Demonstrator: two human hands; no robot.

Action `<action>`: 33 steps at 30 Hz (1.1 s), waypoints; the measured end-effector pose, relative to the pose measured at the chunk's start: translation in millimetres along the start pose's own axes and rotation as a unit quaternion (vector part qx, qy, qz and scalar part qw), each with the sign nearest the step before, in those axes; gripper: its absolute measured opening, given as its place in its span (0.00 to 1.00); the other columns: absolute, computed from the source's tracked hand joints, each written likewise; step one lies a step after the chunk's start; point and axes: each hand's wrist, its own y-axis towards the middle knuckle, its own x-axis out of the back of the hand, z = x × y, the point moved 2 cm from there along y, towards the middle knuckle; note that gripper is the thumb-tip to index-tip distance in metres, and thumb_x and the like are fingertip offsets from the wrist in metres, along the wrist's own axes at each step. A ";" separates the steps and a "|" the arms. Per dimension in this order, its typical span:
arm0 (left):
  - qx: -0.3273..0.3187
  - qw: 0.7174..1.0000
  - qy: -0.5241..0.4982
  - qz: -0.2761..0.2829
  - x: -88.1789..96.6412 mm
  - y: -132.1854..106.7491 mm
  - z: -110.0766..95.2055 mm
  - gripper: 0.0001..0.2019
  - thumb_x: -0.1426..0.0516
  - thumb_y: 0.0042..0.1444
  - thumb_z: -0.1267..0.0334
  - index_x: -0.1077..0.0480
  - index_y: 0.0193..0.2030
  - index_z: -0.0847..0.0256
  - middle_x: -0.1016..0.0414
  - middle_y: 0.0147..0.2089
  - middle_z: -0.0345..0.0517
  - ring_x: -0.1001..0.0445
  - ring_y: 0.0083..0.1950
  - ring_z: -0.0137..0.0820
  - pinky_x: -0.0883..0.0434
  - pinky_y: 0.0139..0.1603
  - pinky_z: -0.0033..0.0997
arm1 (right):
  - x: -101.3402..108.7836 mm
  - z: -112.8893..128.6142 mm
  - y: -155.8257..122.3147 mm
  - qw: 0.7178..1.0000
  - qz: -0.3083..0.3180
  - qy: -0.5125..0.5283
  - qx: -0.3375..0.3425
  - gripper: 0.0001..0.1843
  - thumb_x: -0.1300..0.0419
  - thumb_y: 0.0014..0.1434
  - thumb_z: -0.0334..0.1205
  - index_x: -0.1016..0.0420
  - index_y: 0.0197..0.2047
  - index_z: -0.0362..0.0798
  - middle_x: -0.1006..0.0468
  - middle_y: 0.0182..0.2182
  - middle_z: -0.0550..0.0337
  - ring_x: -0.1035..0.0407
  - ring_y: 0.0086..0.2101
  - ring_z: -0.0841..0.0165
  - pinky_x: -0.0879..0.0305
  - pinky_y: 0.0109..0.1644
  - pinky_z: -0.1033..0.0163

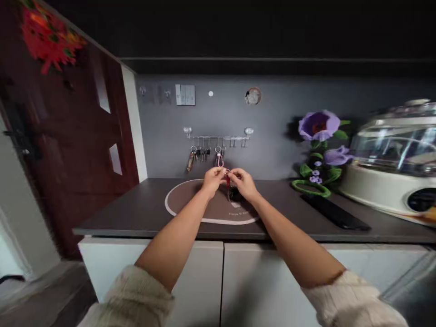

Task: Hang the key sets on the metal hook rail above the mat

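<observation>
My left hand (213, 180) and my right hand (243, 182) meet above the oval brown mat (190, 202), fingers pinched. Between them they grip a small key ring with a red strap (228, 180). Something dark, perhaps keys, hangs below it, partly behind my right fingers and too blurred to make out. Just beyond my hands, a metal hook rail (218, 137) is fixed to the grey wall. Several keys (203, 154) hang from its left hooks, and a pink strap (220, 160) hangs near its middle. The hooks at its right end carry nothing.
Purple artificial flowers (319, 127) with a green ring base stand right of the mat, beside a flat black object (334, 212). A large cream appliance with a clear lid (381, 177) sits far right. A dark red door (85, 150) is at left, and a dark cabinet overhangs the counter (129, 209).
</observation>
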 end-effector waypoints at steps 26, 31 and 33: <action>-0.024 0.958 0.282 -0.047 14.5 11.8 38.8 0.11 0.52 0.51 0.61 0.35 0.25 0.64 0.30 0.24 0.43 0.35 0.21 0.23 0.38 0.25 0.23 | 6.3 10.3 59.1 0.952 -0.083 0.238 -0.174 0.02 0.46 0.49 0.33 0.37 0.29 0.46 0.34 0.18 0.67 0.32 0.22 0.73 0.33 0.27 0.65; -0.002 0.953 0.297 -0.058 15.9 12.7 42.3 0.11 0.52 0.51 0.61 0.35 0.25 0.64 0.29 0.24 0.43 0.35 0.21 0.23 0.39 0.24 0.22 | 6.3 7.4 85.4 0.946 -0.113 0.237 -0.191 0.03 0.49 0.51 0.29 0.38 0.27 0.45 0.34 0.16 0.66 0.33 0.19 0.74 0.34 0.25 0.67; 0.001 0.950 0.305 -0.061 16.0 12.7 43.0 0.11 0.52 0.51 0.61 0.34 0.24 0.64 0.29 0.24 0.43 0.35 0.21 0.23 0.39 0.24 0.22 | 4.5 4.4 93.6 0.944 -0.119 0.236 -0.197 0.04 0.49 0.51 0.29 0.38 0.26 0.44 0.35 0.15 0.66 0.34 0.18 0.74 0.35 0.23 0.67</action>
